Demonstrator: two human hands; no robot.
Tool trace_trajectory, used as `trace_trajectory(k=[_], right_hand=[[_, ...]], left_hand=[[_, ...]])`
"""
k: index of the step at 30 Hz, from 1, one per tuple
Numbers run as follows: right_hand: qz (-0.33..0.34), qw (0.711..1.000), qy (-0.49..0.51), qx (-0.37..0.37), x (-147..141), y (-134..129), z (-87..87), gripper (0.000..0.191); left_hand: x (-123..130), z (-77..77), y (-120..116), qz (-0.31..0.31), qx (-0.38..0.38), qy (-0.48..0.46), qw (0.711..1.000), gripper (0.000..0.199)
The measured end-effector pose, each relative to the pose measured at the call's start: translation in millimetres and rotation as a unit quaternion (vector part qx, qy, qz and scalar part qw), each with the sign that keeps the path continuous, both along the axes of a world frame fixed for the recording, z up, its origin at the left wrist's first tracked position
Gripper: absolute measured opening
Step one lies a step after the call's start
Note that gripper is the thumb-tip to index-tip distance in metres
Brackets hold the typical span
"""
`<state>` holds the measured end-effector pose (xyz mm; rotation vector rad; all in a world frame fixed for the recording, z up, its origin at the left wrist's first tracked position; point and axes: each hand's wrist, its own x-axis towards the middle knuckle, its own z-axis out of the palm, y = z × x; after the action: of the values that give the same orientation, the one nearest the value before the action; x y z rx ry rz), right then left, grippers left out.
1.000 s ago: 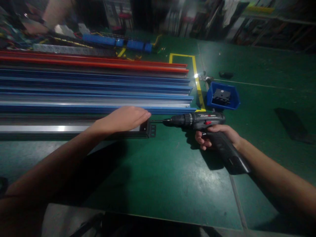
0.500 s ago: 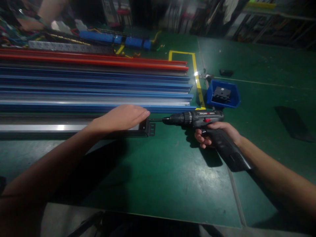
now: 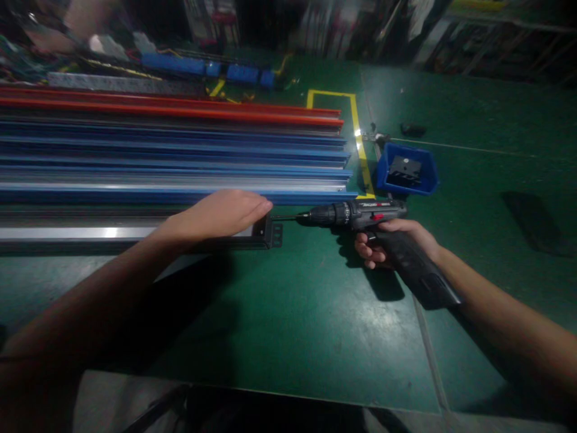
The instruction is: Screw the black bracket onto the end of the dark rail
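Note:
My right hand point(image 3: 396, 240) is wrapped round the grip of a black cordless drill point(image 3: 374, 211), one finger at the trigger. The drill lies level and points left; its long thin bit point(image 3: 285, 218) reaches the end of a black and silver metal profile point(image 3: 103, 233). Over that end lies my left hand point(image 3: 225, 213), closed across the profile's top with its fingertips partly hidden on the far side. A black slotted end bracket point(image 3: 276, 235) sticks out of the profile, just below the bit.
Blue profiles point(image 3: 180, 147) and a red profile point(image 3: 180, 106) lie parallel behind. To the right stands a blue bin point(image 3: 430, 174) holding dark metal pieces point(image 3: 404, 168). Wires and blue parts point(image 3: 174, 63) lie at the back left, near another person's arm point(image 3: 85, 24). The green table's point(image 3: 288, 337) front edge is close.

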<state>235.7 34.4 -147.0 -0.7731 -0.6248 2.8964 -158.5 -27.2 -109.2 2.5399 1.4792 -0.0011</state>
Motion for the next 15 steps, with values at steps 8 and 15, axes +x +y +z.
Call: trace_trajectory(k=[8, 15], right_hand=[[0.004, 1.0, 0.024, 0.012, -0.7, 0.5, -3.1, 0.034], [0.013, 0.998, 0.056, -0.018, 0.2, 3.5, -5.1, 0.036]], left_hand=[[-1.1, -0.3, 0.4, 0.001, -0.008, -0.001, 1.0, 0.054], [-0.5, 0.6, -0.1, 0.004, -0.011, 0.004, 1.0, 0.055]])
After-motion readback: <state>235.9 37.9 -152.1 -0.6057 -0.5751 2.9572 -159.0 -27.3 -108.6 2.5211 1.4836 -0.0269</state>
